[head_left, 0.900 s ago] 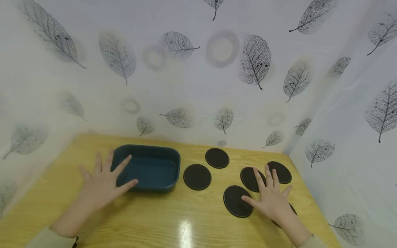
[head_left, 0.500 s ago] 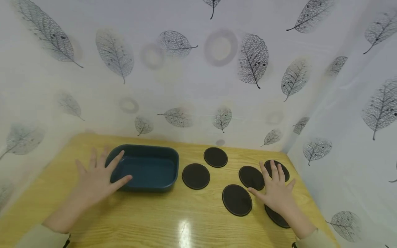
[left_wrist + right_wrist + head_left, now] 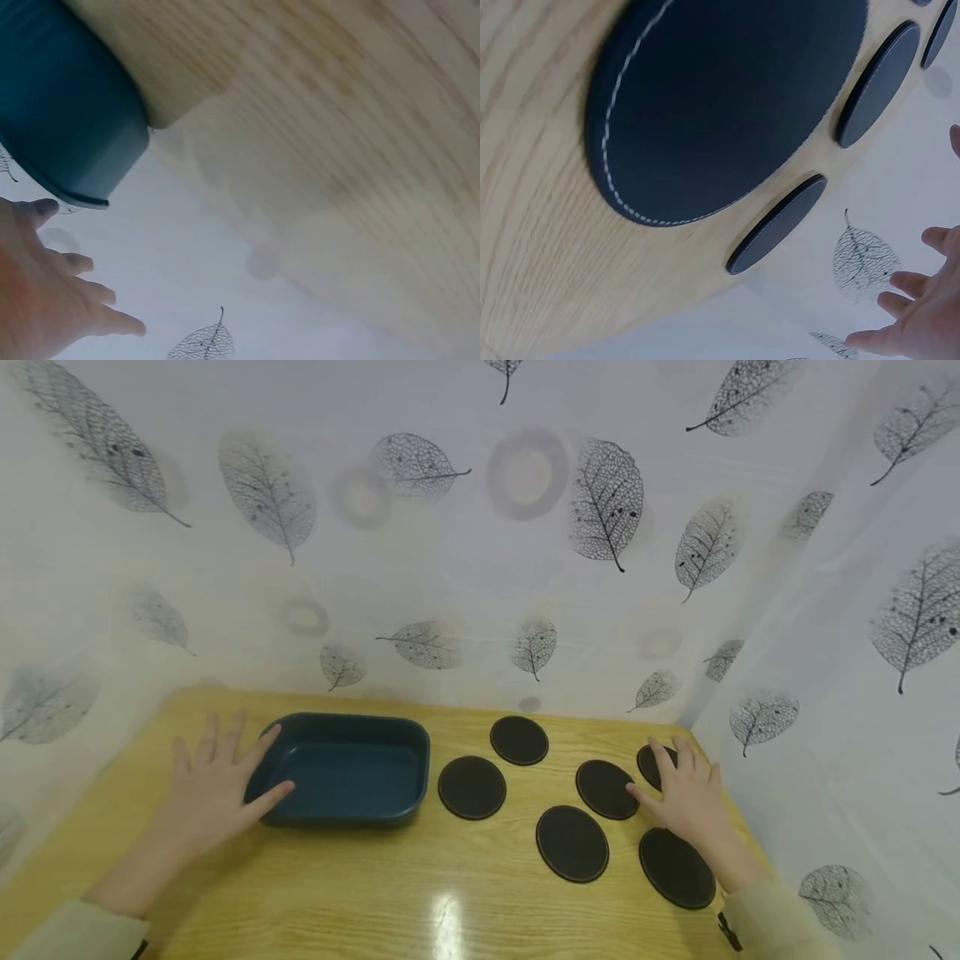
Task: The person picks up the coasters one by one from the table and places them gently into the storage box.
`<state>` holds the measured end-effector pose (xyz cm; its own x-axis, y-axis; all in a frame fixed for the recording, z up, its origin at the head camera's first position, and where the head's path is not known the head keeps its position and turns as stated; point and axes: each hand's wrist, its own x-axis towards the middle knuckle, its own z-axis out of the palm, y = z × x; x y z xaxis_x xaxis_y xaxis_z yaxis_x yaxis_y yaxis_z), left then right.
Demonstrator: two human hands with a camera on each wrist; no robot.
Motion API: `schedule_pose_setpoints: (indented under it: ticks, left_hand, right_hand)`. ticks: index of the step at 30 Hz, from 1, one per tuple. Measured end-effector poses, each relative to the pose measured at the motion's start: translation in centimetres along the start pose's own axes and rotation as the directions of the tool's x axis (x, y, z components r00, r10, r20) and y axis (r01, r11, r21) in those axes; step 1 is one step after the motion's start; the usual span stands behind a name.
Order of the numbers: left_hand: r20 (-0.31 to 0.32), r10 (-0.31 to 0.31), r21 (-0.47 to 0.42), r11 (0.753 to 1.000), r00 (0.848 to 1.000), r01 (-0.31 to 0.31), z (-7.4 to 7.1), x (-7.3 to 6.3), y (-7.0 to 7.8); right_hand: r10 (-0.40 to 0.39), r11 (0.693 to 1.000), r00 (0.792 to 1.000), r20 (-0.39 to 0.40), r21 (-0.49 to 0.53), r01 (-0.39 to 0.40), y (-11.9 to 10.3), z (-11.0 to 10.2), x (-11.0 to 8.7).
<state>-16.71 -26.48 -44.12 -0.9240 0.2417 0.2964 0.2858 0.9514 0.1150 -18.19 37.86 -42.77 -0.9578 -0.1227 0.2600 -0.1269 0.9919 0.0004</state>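
Note:
A dark teal rectangular tub stands on the left of the table. At its left side my left hand is spread, fingertips overlapping the rim in the head view; the left wrist view shows the hand apart from the tub wall. My right hand hovers over the coasters on the right, fingers spread and slightly bent, holding nothing. Its fingers partly hide the far right coaster. The thumb overlaps the edge of another coaster. White stitching edges the large black coaster in the right wrist view.
Several more black round coasters lie flat: a back one, one beside the tub, a front one and one near my right wrist. A leaf-patterned white curtain borders the wooden table behind and at the sides.
My right hand has moved rightward and a little back, uncovering the coaster near its wrist and bending its fingers somewhat. My left hand has shifted left, away from the tub's middle.

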Motion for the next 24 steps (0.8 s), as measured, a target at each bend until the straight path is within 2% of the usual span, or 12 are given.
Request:
schedule_pose_setpoints:
  ticks: [4,9,17,24]
  left_hand:
    - [-0.011,0.027,-0.014,1.000,1.000,-0.027,0.3,0.0,-0.4]
    - [-0.018,0.082,-0.007,0.997,0.996,-0.083,0.8,-0.2,-0.7]
    - [0.029,0.114,-0.011,0.993,0.993,-0.114,1.4,0.1,-0.5]
    - [0.024,0.144,-0.047,0.989,0.989,-0.143,1.8,0.5,-0.2]
  right_hand:
    - [-0.001,1.000,1.000,-0.023,0.002,0.001,1.3,0.7,1.0]
    - [0.005,1.000,1.000,-0.007,-0.010,-0.005,2.6,1.2,2.3]
    - [0.065,0.998,0.994,0.087,0.006,-0.066,3.8,1.5,4.0]
    - [0.120,0.991,0.975,0.189,0.030,-0.128,4.3,1.7,4.7]
